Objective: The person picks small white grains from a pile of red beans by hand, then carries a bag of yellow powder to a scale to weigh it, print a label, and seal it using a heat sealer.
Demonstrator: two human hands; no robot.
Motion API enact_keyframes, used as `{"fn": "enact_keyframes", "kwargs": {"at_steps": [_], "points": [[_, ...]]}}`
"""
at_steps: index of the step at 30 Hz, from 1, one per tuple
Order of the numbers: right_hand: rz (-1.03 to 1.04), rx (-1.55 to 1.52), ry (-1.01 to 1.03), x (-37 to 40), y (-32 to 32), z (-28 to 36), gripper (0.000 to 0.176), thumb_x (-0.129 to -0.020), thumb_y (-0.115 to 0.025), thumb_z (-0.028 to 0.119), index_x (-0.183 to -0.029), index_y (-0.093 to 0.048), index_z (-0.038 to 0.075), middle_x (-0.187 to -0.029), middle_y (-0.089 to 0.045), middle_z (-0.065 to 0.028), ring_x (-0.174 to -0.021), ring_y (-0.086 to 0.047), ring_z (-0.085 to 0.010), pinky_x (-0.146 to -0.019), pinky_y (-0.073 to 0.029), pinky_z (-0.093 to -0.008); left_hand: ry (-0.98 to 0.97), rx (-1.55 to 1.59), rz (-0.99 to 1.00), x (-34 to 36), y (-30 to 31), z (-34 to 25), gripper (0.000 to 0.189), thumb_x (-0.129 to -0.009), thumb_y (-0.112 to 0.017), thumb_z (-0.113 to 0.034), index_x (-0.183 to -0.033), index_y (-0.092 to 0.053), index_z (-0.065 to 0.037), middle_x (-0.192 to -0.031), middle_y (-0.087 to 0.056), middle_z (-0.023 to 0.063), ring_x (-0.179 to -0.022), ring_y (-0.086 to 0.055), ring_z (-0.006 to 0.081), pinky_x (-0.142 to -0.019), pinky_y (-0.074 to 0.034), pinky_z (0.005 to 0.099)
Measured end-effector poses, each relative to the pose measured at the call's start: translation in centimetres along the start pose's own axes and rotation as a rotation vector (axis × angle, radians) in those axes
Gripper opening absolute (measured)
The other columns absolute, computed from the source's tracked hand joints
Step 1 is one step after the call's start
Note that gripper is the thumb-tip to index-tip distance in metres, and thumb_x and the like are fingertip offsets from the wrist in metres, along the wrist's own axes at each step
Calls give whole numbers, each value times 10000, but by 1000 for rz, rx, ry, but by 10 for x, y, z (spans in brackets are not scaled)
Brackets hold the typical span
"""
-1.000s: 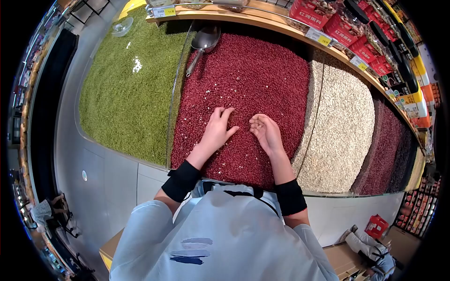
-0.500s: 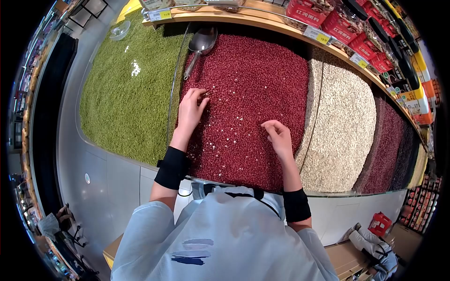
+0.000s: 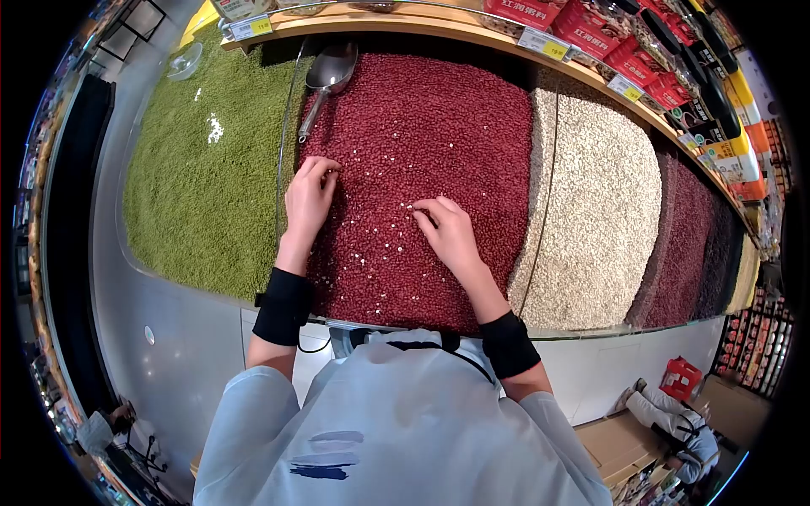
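I'm watching left hand (image 3: 310, 198) lying flat, fingers loose and apart, at left edge of heaped dark-red beans (image 3: 439, 118), likely bracing. Right hand (image 3: 449, 232) hovering mid-heap, fingertips bunching over scattered pale grains (image 3: 390, 246); can't tell whether pinching one.

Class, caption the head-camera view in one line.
Left hand and right hand on red beans, between green beans and pale grain; metal scoop lies at the back.

A wooden shelf (image 3: 439, 24) runs along the top at 12 o'clock, with yellow price tags (image 3: 542, 44) on its edge. Red boxes (image 3: 591, 21) stand at 1 o'clock. Smooth grey floor (image 3: 126, 278) lies at 8 o'clock. A red basket (image 3: 682, 377) and a cardboard box (image 3: 616, 447) sit at 4 o'clock.
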State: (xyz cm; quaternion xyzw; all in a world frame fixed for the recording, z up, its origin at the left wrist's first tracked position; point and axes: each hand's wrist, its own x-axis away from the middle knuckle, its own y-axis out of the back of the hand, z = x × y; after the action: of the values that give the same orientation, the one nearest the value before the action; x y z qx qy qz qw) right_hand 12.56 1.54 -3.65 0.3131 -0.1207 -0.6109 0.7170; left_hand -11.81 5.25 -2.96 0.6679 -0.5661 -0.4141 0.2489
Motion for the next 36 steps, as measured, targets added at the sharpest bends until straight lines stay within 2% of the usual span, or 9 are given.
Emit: {"fn": "enact_keyframes", "kwargs": {"at_steps": [3,5,9,19,21,24,27,31,36], "points": [[33,102,41,-8,-9,-4,125,-799,-630,105,-901,-623,33,-812,-576,-131,-818,-580,-303,-725,-484,-397,-181,126,-44,12,-5,-17,109,-826,-612,-88,-933,-631,-88,-928,-612,59,-810,-624,256,-680,-498,333],[71,179,49,-9,-12,-7,127,-796,-631,109,-898,-623,35,-815,-578,-127,-821,-579,-303,-732,-486,-400,-158,148,101,24,-5,-37,127,-825,-606,-62,-949,-632,-52,-928,-611,85,-824,-625,256,-727,-498,324],[60,202,46,-7,-15,-9,105,-788,-626,98,-871,-616,33,-823,-587,-130,-818,-583,-307,-740,-488,-407,-231,233,176,37,-26,-53,133,-807,-628,-68,-940,-634,-57,-907,-610,78,-772,-626,239,-661,-500,322],[33,120,4,2,5,0,103,-781,-614,86,-859,-580,28,-813,-596,-140,-807,-584,-320,-725,-481,-417,-210,155,162,44,-16,-50,127,-788,-644,-86,-911,-622,-65,-879,-591,63,-784,-608,255,-660,-497,344],[109,76,156,15,2,2,110,-782,-623,101,-850,-565,35,-800,-589,-130,-801,-584,-305,-708,-485,-405,-274,194,215,54,-11,-52,109,-792,-645,-83,-896,-621,-60,-846,-586,74,-771,-608,262,-653,-495,342],[224,80,216,31,-10,3,136,-784,-638,132,-850,-559,42,-781,-575,-112,-797,-582,-300,-687,-491,-403,-198,208,220,64,-9,-44,93,-791,-643,-85,-878,-618,-62,-830,-583,74,-767,-607,258,-646,-494,341],[218,135,206,36,-20,-2,122,-789,-630,127,-835,-554,44,-779,-575,-107,-791,-582,-295,-677,-495,-402,-106,195,219,74,-8,-39,90,-789,-644,-94,-869,-615,-66,-829,-583,69,-765,-605,259,-639,-494,348],[171,115,199,38,-24,-3,111,-794,-623,119,-820,-548,41,-778,-587,-113,-775,-587,-295,-670,-498,-397,-170,232,260,86,-13,-43,136,-774,-683,-109,-880,-622,-49,-808,-573,62,-646,-586,213,-579,-475,311],[122,76,165,40,-21,-2,112,-792,-626,120,-837,-563,38,-792,-599,-117,-791,-593,-293,-678,-501,-394,-175,169,236,89,-22,-42,144,-770,-691,-131,-873,-624,-55,-809,-570,59,-629,-585,210,-568,-477,318]]}}
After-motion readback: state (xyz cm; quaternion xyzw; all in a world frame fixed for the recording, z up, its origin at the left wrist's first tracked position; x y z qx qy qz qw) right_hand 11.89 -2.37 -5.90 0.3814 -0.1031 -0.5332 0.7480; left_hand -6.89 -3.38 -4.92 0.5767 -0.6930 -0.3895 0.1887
